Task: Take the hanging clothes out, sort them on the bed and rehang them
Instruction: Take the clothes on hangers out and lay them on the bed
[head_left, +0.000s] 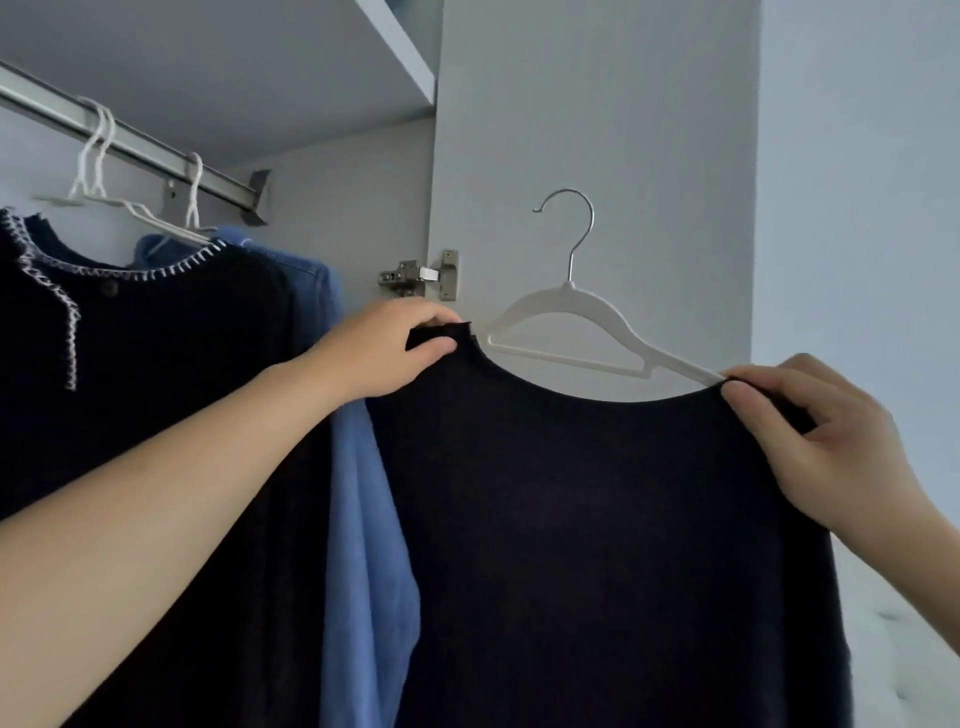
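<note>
- Your left hand (387, 351) and right hand (810, 431) each pinch a shoulder of the dark top (597, 519) on its hanger (566, 332).
- Keep both shoulders level (hook free), then hook onto the rail's (140, 143) right end.

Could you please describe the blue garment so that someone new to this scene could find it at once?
Follow the wardrobe rail to its right end. The blue garment hangs there, between the stitched dark top and the plain dark top held in both hands. It alone is light blue.
</note>
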